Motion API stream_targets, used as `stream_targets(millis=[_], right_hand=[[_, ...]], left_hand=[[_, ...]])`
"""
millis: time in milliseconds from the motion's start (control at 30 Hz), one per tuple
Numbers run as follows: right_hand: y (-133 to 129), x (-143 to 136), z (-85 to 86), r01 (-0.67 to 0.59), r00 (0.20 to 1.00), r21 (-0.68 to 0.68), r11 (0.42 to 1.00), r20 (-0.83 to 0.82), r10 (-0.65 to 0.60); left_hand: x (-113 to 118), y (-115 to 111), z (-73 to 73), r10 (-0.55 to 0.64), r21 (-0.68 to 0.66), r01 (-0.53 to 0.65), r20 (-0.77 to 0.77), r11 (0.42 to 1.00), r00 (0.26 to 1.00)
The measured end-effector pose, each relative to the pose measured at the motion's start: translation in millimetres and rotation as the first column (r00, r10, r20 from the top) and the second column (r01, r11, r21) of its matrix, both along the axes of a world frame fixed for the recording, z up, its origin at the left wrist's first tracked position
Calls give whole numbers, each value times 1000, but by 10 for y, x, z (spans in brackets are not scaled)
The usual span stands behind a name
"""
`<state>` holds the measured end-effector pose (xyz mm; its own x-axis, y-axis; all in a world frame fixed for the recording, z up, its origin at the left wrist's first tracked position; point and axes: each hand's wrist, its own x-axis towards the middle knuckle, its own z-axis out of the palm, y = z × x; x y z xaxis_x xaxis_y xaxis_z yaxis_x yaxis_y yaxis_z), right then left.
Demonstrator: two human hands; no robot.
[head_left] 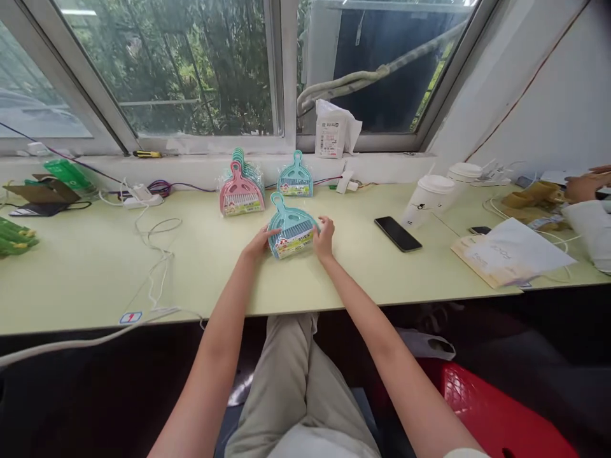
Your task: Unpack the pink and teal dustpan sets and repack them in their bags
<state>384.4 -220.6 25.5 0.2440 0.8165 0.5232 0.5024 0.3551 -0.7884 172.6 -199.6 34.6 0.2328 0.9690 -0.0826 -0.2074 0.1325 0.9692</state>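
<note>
Between my two hands is a light blue mini dustpan and brush set (292,230) in clear wrapping, tilted with its handle up and to the left. My left hand (259,243) grips its left edge, and my right hand (324,238) is closed on its right edge. Just behind it a similar blue dustpan set (296,175) leans near the wall below the window. To the left stands a row of wrapped sets, a pink dustpan (241,191) in front and several green-blue ones (248,166) behind.
On the pale green table (200,273) lie a black phone (398,233), white lidded cups (429,194), a paper bag (508,251) and loose white cables (162,254). A tissue pack (331,133) sits on the sill. Another person's hand (589,184) shows at far right.
</note>
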Motion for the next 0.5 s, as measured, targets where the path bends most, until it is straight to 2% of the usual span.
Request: stream_targets(millis=[67,100,167,233,333,433,500], right_hand=[[-156,-12,28,-88,981,102,991,180,69],[-206,-26,35,-165,955,99,981,263,134],[-249,-70,27,-315,881,4,949,372,291],[-230,-116,-5,-392,833,-93,915,386,396],[-128,-147,-70,-411,869,-149,900,236,436],[5,-120,-137,-416,909,-209,885,-58,413],[88,-82,-177,-414,897,-236,879,-272,349]], left_hand=[[-3,-80,-53,83,-4,-83,34,997,996],[-5,-116,-78,129,7,-130,56,991,990],[-13,-186,-107,232,25,-235,96,972,968],[-30,-250,-103,320,33,-327,131,945,938],[-61,-336,-52,366,49,-378,158,925,917],[-67,-400,2,300,57,-311,149,949,942],[-58,-429,22,230,61,-238,113,969,967]])
